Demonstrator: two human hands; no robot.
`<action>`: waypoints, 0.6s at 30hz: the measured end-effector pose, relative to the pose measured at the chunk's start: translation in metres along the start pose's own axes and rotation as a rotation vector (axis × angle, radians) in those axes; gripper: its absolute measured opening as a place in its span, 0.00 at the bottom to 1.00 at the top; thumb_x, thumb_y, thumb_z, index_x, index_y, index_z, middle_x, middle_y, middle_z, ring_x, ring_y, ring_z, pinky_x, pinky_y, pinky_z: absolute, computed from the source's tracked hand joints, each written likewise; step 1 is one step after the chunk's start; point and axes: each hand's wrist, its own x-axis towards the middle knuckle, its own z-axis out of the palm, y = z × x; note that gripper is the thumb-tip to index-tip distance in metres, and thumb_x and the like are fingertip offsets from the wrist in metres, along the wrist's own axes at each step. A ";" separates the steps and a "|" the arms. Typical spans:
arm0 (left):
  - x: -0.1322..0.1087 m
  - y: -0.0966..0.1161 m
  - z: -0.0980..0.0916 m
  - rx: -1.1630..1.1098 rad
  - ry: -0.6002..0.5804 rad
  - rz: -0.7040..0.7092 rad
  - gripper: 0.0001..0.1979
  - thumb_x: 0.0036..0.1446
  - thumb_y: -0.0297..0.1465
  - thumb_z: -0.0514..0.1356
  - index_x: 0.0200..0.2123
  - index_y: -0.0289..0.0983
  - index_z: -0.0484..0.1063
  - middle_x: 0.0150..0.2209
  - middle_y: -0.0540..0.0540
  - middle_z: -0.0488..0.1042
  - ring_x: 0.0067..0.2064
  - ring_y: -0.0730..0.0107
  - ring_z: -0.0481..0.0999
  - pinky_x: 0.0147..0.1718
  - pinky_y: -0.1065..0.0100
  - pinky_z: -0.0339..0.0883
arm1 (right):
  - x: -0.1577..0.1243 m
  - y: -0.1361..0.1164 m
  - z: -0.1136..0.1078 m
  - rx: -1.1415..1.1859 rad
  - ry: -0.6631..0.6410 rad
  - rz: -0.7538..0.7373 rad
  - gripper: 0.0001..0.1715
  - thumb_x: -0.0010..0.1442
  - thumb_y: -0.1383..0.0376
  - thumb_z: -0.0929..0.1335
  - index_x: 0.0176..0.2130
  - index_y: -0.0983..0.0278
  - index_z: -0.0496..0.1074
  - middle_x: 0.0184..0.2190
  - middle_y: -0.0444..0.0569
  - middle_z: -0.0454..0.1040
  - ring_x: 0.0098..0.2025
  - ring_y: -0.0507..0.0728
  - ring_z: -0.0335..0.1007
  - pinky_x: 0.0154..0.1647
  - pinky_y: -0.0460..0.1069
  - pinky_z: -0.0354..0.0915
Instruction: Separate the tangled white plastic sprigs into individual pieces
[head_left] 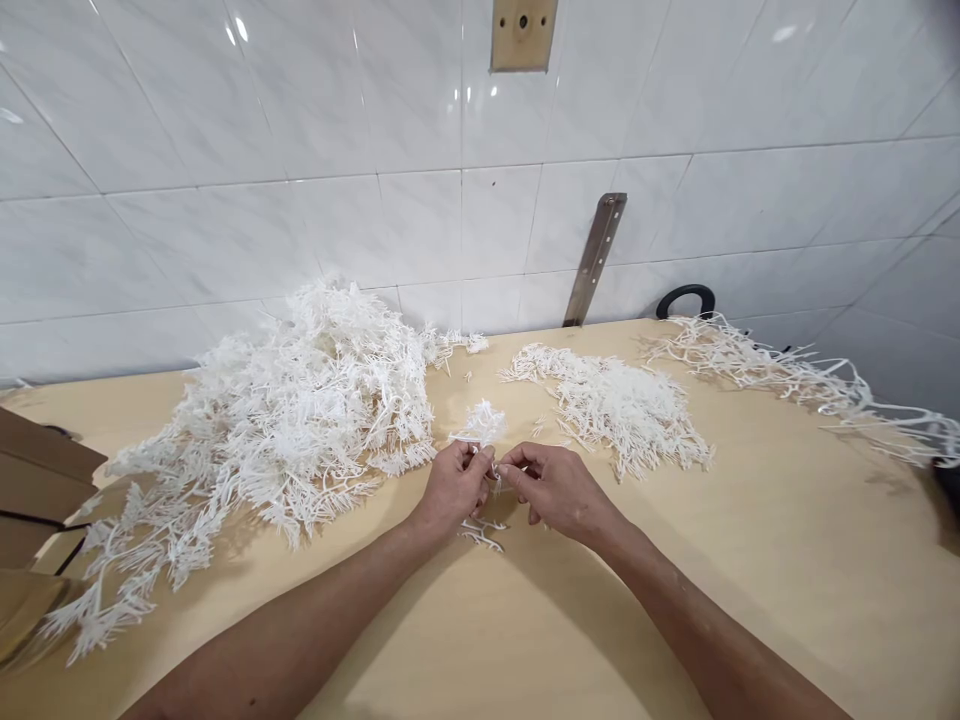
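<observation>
In the middle of the table my left hand (459, 482) pinches a white branching sprig (486, 424), which looks like plastic foliage. Its feathery tip sticks up beyond the fingers. Close beside it, my right hand (551, 488) is closed, thumb against forefinger, at the sprig's lower end; the exact contact is partly hidden by the fingers. Below the left hand a small bare white twig (482, 533) shows; whether it joins the held sprig I cannot tell. A large heap of white sprigs (330, 390) lies left of my hands, and a smaller pile of white pieces (626, 405) lies to the right.
Bare white stems (795, 375) are strewn along the table's (720, 600) far right. A brown cardboard box (41, 480) stands at the left edge. Against the tiled wall (420, 230) lean a perforated metal strip (596, 258) and a black ring-shaped handle (686, 298).
</observation>
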 end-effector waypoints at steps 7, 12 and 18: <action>0.000 0.002 0.000 0.002 -0.006 -0.017 0.17 0.55 0.45 0.60 0.26 0.38 0.65 0.11 0.57 0.61 0.10 0.79 0.55 0.11 0.75 0.49 | 0.000 0.000 0.001 -0.128 0.086 -0.083 0.14 0.60 0.57 0.65 0.33 0.61 0.75 0.24 0.44 0.75 0.17 0.51 0.66 0.21 0.47 0.62; -0.001 0.007 -0.001 -0.053 -0.029 -0.047 0.18 0.55 0.46 0.60 0.26 0.37 0.66 0.12 0.56 0.61 0.11 0.80 0.56 0.12 0.75 0.48 | 0.001 0.000 0.002 -0.235 0.111 -0.130 0.14 0.61 0.58 0.64 0.33 0.60 0.76 0.24 0.45 0.76 0.20 0.53 0.67 0.24 0.48 0.61; 0.000 0.007 -0.004 -0.113 -0.099 -0.059 0.19 0.49 0.46 0.66 0.27 0.36 0.67 0.14 0.56 0.63 0.13 0.80 0.58 0.12 0.75 0.50 | 0.002 0.002 0.000 -0.263 0.134 -0.123 0.15 0.62 0.58 0.63 0.32 0.60 0.75 0.23 0.45 0.75 0.22 0.54 0.69 0.25 0.48 0.59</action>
